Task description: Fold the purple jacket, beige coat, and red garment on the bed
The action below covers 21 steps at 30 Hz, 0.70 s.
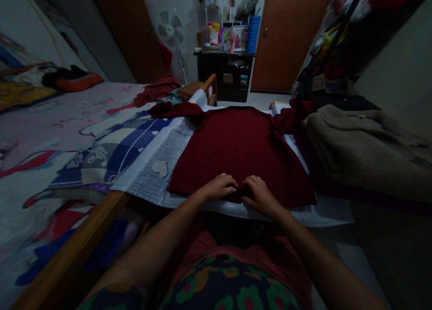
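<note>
A dark red long-sleeved sweater (pixel 232 143) lies spread out in front of me, its neckline at the far side and its hem nearest me. One sleeve stretches out to the left; the other is bunched at the right. My left hand (pixel 221 186) is closed on the middle of the hem, fingers bent over the fabric. Close beside it, my right hand (pixel 258 192) grips the same hem, thumb towards me. A small gap separates the two hands. Beneath the sweater is a pale quilted cloth (pixel 148 177) with a heart-shaped patch.
To the left is a bed with a patterned sheet (pixel 84 114) and a wooden rail (pixel 67 251). Grey-brown folded clothing (pixel 364 148) is piled at the right. Farther back stand a white fan (pixel 171 29), a dark shelf (pixel 225 78) with items on it, and a wooden door (pixel 286 40).
</note>
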Each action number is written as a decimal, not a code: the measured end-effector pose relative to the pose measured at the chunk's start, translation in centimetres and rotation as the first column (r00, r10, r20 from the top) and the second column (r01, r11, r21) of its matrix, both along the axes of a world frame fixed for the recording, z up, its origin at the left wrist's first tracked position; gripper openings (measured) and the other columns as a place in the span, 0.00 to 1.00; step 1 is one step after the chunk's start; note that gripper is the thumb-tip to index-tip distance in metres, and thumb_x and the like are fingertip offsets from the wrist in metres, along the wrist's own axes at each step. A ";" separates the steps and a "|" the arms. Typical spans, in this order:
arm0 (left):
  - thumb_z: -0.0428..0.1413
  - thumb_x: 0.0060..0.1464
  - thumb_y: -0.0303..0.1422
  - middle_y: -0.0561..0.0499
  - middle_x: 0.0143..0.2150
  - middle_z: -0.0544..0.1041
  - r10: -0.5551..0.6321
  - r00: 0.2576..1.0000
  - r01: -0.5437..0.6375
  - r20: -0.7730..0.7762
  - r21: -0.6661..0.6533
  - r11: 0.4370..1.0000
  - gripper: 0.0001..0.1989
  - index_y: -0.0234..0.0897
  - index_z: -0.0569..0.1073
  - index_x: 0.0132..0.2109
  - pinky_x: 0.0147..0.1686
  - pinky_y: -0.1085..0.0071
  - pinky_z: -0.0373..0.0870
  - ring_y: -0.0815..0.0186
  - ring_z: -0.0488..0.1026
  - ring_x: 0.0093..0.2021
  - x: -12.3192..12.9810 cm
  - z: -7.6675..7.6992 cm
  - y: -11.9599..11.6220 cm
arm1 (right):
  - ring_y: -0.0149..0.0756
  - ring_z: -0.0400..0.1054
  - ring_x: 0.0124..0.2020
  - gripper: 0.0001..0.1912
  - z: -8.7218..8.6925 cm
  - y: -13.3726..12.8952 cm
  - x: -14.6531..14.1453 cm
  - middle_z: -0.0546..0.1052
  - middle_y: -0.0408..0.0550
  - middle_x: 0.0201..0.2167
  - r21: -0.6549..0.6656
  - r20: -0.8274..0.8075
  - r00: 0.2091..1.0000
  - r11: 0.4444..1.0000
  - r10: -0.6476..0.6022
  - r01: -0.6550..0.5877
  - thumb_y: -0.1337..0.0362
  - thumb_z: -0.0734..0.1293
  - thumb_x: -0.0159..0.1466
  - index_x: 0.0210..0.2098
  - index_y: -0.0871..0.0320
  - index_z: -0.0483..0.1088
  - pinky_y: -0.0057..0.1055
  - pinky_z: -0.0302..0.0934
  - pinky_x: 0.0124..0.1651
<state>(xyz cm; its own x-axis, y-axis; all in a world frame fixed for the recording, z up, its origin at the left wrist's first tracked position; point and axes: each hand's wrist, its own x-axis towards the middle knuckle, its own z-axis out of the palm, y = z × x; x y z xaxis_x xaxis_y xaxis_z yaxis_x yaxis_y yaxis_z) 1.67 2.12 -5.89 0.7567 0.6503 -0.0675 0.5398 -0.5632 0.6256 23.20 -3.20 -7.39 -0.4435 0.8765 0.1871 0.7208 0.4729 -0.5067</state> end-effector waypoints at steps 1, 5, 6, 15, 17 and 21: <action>0.53 0.60 0.33 0.51 0.40 0.77 -0.008 1.000 0.008 -0.001 -0.008 1.000 0.09 0.39 0.78 0.42 0.48 0.69 0.61 0.65 0.70 0.43 0.0 0.0 0.1 | 0.44 0.62 0.46 0.16 0.0 -0.1 -0.2 0.71 0.51 0.44 0.022 0.026 1.000 1.000 -0.010 0.009 0.68 0.68 0.57 0.44 0.57 0.66 0.41 0.59 0.49; 0.50 0.61 0.32 0.52 0.38 0.79 -0.015 0.999 0.017 0.030 -0.060 0.998 0.12 0.37 0.78 0.41 0.47 0.70 0.62 0.65 0.71 0.40 -0.1 -0.2 0.5 | 0.43 0.61 0.47 0.12 0.1 -0.4 -0.9 0.69 0.52 0.45 0.135 0.039 0.999 0.991 -0.028 0.023 0.69 0.65 0.60 0.44 0.56 0.68 0.40 0.58 0.50; 0.49 0.61 0.32 0.52 0.39 0.79 -0.002 0.999 0.006 0.049 -0.079 0.997 0.12 0.37 0.78 0.42 0.47 0.70 0.62 0.66 0.71 0.41 -0.2 -0.3 0.5 | 0.43 0.60 0.48 0.09 0.0 -0.5 -0.9 0.69 0.52 0.45 0.168 0.038 0.999 0.986 -0.023 0.017 0.69 0.64 0.61 0.42 0.55 0.69 0.41 0.58 0.51; 0.50 0.59 0.31 0.48 0.44 0.79 0.109 0.972 -0.074 0.208 -0.167 0.983 0.12 0.34 0.77 0.44 0.47 0.71 0.67 0.65 0.74 0.44 -0.1 -0.7 0.2 | 0.48 0.53 0.61 0.08 -0.8 -1.2 -1.4 0.69 0.50 0.55 0.318 0.114 0.993 0.948 -0.010 -0.027 0.67 0.65 0.64 0.37 0.51 0.77 0.52 0.49 0.64; 0.50 0.59 0.31 0.48 0.44 0.79 0.129 0.966 -0.100 0.224 -0.137 0.985 0.13 0.35 0.77 0.45 0.48 0.70 0.67 0.64 0.74 0.45 -0.2 -0.6 0.0 | 0.47 0.53 0.62 0.08 -0.7 -1.3 -1.5 0.69 0.50 0.55 0.331 0.085 0.996 0.943 -0.001 -0.027 0.66 0.65 0.65 0.37 0.51 0.77 0.51 0.48 0.64; 0.51 0.58 0.29 0.48 0.44 0.78 0.097 0.965 -0.079 0.243 -0.086 0.993 0.11 0.35 0.76 0.44 0.49 0.70 0.67 0.65 0.73 0.45 -0.4 -0.2 -0.5 | 0.48 0.53 0.62 0.09 -0.4 -1.7 -1.8 0.69 0.49 0.55 0.340 0.084 0.996 0.940 -0.001 -0.027 0.67 0.65 0.65 0.35 0.51 0.77 0.52 0.49 0.63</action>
